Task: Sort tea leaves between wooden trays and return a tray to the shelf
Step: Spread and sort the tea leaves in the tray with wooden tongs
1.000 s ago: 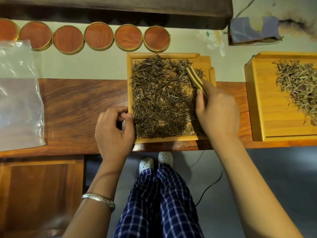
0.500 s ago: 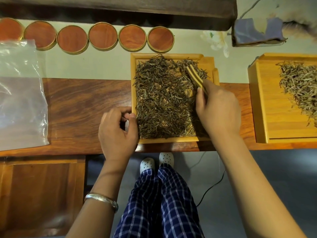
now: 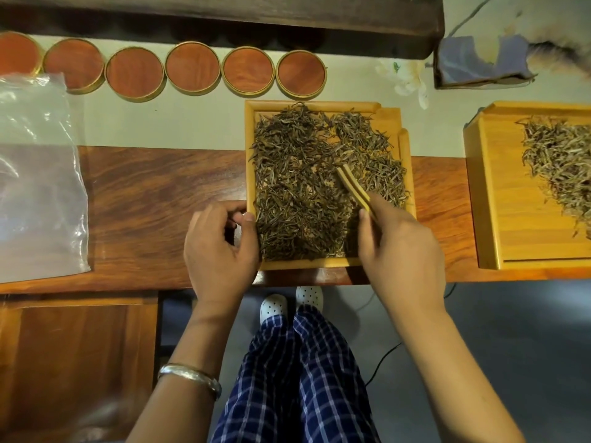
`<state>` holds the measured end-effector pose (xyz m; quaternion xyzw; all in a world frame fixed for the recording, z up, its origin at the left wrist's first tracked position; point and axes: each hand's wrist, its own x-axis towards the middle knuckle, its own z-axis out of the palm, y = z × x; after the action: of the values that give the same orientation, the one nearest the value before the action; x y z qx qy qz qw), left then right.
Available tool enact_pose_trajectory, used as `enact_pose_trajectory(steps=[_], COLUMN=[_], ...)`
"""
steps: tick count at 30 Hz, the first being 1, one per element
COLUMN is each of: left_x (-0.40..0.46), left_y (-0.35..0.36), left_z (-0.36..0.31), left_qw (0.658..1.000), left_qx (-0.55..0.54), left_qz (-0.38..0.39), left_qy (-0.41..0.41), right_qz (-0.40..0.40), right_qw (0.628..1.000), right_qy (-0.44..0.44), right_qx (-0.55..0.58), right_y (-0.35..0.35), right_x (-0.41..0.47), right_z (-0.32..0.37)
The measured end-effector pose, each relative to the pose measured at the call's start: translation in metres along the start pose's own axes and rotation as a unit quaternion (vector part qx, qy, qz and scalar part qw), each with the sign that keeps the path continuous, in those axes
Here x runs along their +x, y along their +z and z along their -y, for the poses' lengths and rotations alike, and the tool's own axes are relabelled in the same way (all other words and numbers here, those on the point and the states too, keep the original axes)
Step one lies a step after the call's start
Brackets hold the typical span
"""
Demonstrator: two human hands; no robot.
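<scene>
Tea leaves [image 3: 307, 187] raked w/ tongs [image 3: 354, 189], right hand [image 3: 399, 251].

Your right hand [image 3: 401, 247] grips pale bamboo-like tweezers [image 3: 354, 188], smooth. Tray [image 3: 250, 155] under them: light yellow wood, matt; tea leaves [image 3: 307, 187] in it dry, dark, wiry. Tabletop [image 3: 153, 199]: reddish wood, glossy, strong grain. Plastic bag [image 3: 38, 174]: clear, shiny, wrinkled. Bracelet [image 3: 192, 377] on your left wrist: polished metal.
</scene>
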<state>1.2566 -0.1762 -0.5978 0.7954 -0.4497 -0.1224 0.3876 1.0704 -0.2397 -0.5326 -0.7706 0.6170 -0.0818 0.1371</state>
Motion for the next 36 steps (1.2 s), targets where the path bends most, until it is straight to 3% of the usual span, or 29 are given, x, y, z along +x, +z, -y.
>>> enact_pose_trajectory(steps=[8,15,23,27,36], left_x=[0.000,0.000,0.000,0.002,0.000], left_y=[0.000,-0.002,0.000,-0.001,0.001], left_z=[-0.001,-0.003,-0.002,-0.004,0.000], left_qw=[1.000,1.000,0.997,0.999,0.999], left_qx=[-0.003,-0.007,0.005,0.008,0.009], left_qz=[0.006,0.013,0.019,0.013,0.015], left_qy=[-0.005,-0.025,-0.071,-0.039,-0.032], right_qz=[0.002,-0.028,0.000,-0.006,0.003], right_qw=[1.000,0.998,0.999,0.998,0.998], right_qy=[0.007,-0.031,-0.040,-0.031,-0.070], right_qx=[-0.009,0.050,-0.007,-0.055,0.007], right_y=[-0.003,-0.001,0.016,0.005,0.014], right_x=[-0.004,0.028,0.058,0.052,0.063], right_z=[-0.002,0.037,0.046,0.032,0.054])
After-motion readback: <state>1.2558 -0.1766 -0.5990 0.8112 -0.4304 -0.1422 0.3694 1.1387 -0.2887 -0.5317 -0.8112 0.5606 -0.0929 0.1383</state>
